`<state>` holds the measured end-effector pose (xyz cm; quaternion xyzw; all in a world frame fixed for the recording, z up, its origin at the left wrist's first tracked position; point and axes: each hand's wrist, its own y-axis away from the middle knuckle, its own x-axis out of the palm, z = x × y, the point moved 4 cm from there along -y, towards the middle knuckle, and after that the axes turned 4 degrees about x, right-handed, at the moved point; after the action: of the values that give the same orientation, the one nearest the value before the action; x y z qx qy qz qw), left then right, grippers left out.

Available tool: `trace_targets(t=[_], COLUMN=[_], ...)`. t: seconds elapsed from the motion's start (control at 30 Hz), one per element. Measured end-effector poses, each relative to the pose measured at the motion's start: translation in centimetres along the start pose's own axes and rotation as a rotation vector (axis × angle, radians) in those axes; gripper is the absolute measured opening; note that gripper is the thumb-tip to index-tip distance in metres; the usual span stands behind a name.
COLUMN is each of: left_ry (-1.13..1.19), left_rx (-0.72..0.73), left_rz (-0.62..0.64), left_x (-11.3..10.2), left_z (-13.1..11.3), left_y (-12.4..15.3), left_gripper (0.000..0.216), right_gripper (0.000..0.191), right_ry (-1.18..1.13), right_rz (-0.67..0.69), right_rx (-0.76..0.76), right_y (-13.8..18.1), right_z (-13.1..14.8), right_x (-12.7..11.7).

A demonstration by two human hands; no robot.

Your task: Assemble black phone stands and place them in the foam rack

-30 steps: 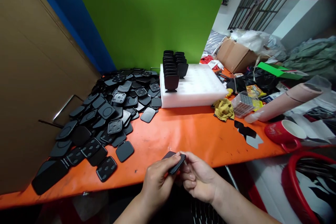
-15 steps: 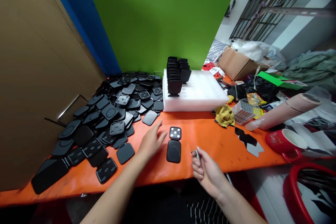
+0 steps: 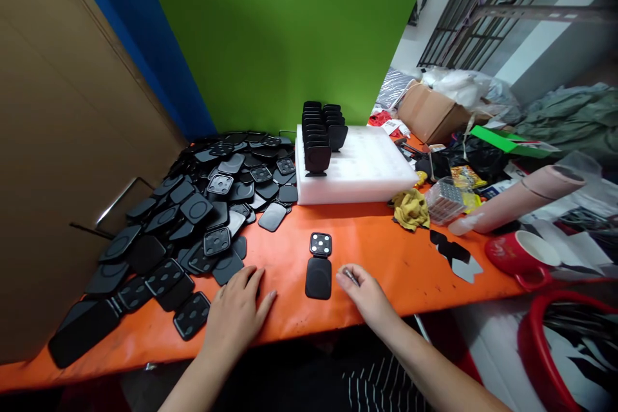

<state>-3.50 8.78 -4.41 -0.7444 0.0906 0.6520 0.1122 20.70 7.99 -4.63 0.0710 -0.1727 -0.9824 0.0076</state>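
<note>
My left hand (image 3: 235,312) lies palm down over a folding black pad (image 3: 226,268) at the near edge of the pile, thumb apart from the fingers. The palm hides the pad's lower half, so any contact beneath is out of sight. Pinched in the fingertips of my right hand (image 3: 362,290) is a short stack of small silver discs (image 3: 351,277). Between my hands another hinged two-part black pad (image 3: 318,279) lies unfolded on the orange table (image 3: 290,257). Its smaller upper square (image 3: 320,244) has several pale round spots; the lower part is plain black.
A large heap of black pads (image 3: 212,206) covers the left side. Behind, a white foam block (image 3: 357,183) carries upright black pads (image 3: 317,158). To the right are a yellow cloth (image 3: 411,209), a clear box of silver pieces (image 3: 445,199), a pink bottle (image 3: 526,196) and a red mug (image 3: 512,254).
My left hand has moved left and nearer, away from the unfolded pad and onto one at the pile's edge. My right hand, with the discs, has shifted slightly left towards the unfolded pad.
</note>
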Motion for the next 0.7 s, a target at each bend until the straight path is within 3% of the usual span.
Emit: trace_targets(t=[0.07, 0.13, 0.23, 0.5, 0.63, 0.7], left_ry=[0.026, 0.05, 0.058, 0.031, 0.166, 0.3], left_rx=[0.045, 0.094, 0.148, 0.361, 0.433, 0.314], left_rz=[0.008, 0.022, 0.04, -0.015, -0.157, -0.272], left_x=[0.0, 0.2, 0.6, 1.4, -0.8, -3.0], left_z=[-0.3, -0.5, -1.1, -2.3, -1.2, 0.4], left_y=[0.7, 1.5, 3.1, 6.7, 6.4, 5.5], left_gripper=[0.043, 0.043, 0.047, 0.053, 0.058, 0.044], right_gripper=[0.026, 0.026, 0.027, 0.024, 0.024, 0.027], right_ry=[0.365, 0.653, 0.849, 0.868, 0.719, 0.616], right_rz=[-0.081, -0.14, -0.138, -0.04, -0.125, -0.145], right_rx=[-0.115, -0.139, -0.153, -0.254, -0.256, -0.29], right_y=[-1.2, -2.5, -4.1, -4.7, -4.2, -3.6], right_z=[0.4, 0.5, 0.5, 1.1, 0.7, 0.6], right_x=[-0.4, -0.5, 0.1, 1.5, 0.8, 0.4])
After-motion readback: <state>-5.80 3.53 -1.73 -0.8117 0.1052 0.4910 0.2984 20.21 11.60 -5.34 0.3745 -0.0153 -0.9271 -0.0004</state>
